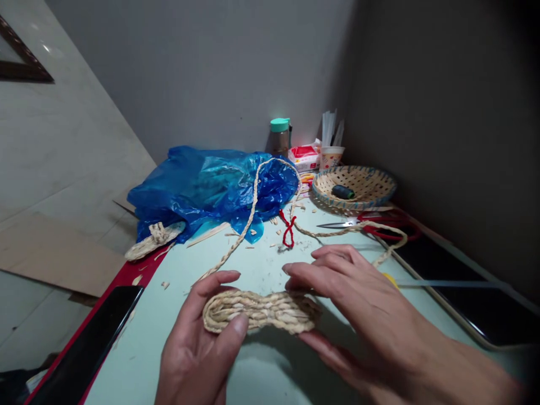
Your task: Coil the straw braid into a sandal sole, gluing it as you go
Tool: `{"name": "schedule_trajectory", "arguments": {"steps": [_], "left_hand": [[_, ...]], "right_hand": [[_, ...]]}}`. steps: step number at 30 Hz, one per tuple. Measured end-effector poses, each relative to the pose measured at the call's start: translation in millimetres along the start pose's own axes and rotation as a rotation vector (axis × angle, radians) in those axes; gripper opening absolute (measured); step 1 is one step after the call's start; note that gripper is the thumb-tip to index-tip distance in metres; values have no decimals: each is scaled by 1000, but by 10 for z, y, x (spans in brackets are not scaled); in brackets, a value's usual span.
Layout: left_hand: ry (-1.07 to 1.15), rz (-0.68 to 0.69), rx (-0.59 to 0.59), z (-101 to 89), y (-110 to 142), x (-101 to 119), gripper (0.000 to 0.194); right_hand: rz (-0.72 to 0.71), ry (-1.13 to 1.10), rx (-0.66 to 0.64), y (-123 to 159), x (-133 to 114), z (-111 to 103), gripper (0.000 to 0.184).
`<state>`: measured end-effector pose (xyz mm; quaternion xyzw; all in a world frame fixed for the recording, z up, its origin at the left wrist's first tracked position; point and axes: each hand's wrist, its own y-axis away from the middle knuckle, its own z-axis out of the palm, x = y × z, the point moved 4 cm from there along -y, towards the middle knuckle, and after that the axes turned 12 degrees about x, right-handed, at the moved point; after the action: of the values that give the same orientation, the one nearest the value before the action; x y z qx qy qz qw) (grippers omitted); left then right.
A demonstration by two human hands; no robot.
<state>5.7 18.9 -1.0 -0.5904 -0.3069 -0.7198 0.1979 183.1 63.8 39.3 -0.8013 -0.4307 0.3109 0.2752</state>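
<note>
Grey wall [236, 73] backs a pale table [135, 360]. Left hand [200, 343] clamps one end of a straw coil [264, 309], right hand [363, 315] the other; between them, it seems light, springy, best pinched at its waist.

Left hand [202, 343] curls, thumb [232, 337] in front; right hand [358, 309] reaches from lower right, fingers [312, 278] bent.

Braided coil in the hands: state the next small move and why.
Perhaps wrap the loose braid further around the braided coil: the left hand grips one end, the right hand curls around the other, and a long length lies loose beyond them.
</note>
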Motion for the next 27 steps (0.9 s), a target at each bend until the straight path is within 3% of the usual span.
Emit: {"name": "schedule_trajectory", "arguments": {"steps": [4, 7, 10, 12, 14, 17, 22, 27], "left_hand": [[-334, 320, -12, -128, -47, 23, 34], [-595, 746, -111, -217, -95, 95, 32], [-879, 1231, -309, -216, -105, 123, 48], [-970, 1449, -313, -208, -116, 131, 51], [-991, 1579, -345, -165, -105, 123, 49], [-980, 1589, -331, -72, -90, 135, 45], [-812, 1351, -192, 85, -81, 264, 32], [-787, 1251, -211, 106, -84, 239, 33]], "right_hand": [[53, -34, -58, -8, 15, -10, 31], [25, -16, -56, -25, 14, -7, 24], [2, -14, -63, -34, 10, 8, 20], [15, -26, -74, -24, 9, 17, 23], [34, -31, -84, -2, 6, 21, 25], [49, -51, -87, 26, -3, 19, 24], [97, -104, -125, 20, 11, 29, 28], [122, -109, -152, -1, 17, 48, 31]]}}
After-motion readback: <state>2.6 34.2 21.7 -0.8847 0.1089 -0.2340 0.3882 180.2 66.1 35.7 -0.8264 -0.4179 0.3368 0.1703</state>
